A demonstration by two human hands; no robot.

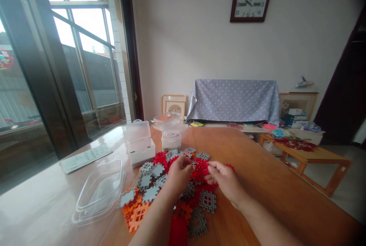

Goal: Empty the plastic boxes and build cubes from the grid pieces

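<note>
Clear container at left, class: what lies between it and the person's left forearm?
In the head view, orange tiles and grey tiles lie between the clear container and the left forearm.

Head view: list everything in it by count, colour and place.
Table: one, brown, foreground
Notched tiles: many; grey, red, orange; piled on table
Tub: one, clear, left of tiles
Hinged box: one, translucent, open, behind tiles
Other containers: several, clear, beyond tiles
Printed paper: one, pale, table's left
Clock: one, dark frame, on wall
Dotted cloth: one, greyish, by wall
Framed pictures: two or more, tan, flanking cloth
Bench: one, brown, right
Small items: several, multicoloured, on bench
Windows: several panes, dark frames, left
Left hand: one, bare, over tiles
Right hand: one, bare, touching red tiles
</note>
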